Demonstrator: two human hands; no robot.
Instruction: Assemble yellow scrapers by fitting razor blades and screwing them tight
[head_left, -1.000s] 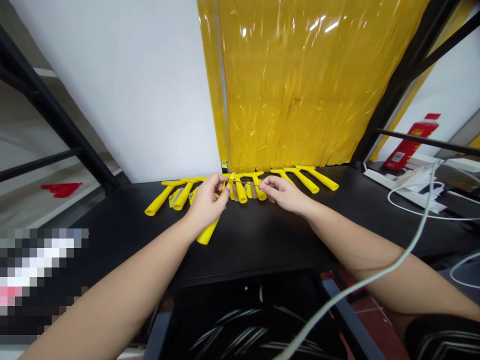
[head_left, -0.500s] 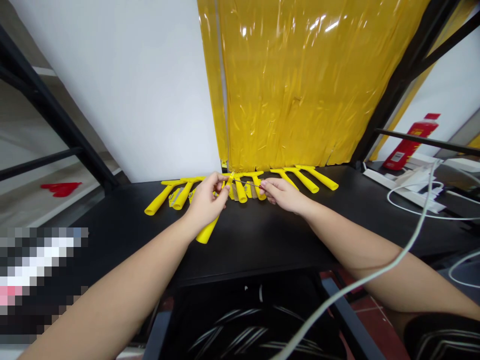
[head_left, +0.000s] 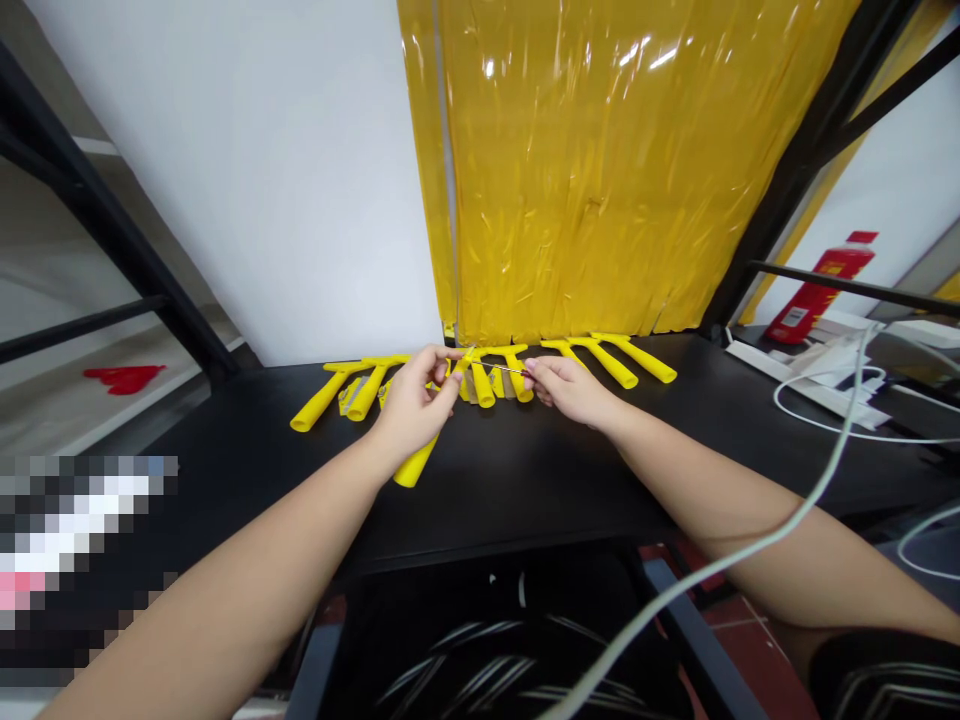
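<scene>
My left hand [head_left: 418, 398] is closed round a yellow scraper-like tool with a hollow handle [head_left: 418, 464]. Its handle slants down toward me below my fingers, and its head end [head_left: 469, 356] shows beyond my fingertips. Between the fingers of my right hand [head_left: 564, 388] is a thin metal screwdriver-like rod [head_left: 504, 369], pointing left at that head end. Whether its tip touches the head is too small to tell. More yellow hollow-handled tools lie in a row behind my hands, among them one at the left [head_left: 313, 408] and one at the right [head_left: 646, 362]. Small metal-and-yellow pieces [head_left: 351, 394] lie among them.
The black tabletop [head_left: 517, 480] ends at a white panel [head_left: 300, 180] and a yellow plastic curtain [head_left: 592, 180]. A red bottle [head_left: 821, 292] and white cables stand at the right. One pale cable [head_left: 739, 555] crosses before my right forearm. Black frame bars [head_left: 112, 230] flank the table.
Both hands stay almost where they were, with the same tool and rod in them. The view has shifted very slightly.
</scene>
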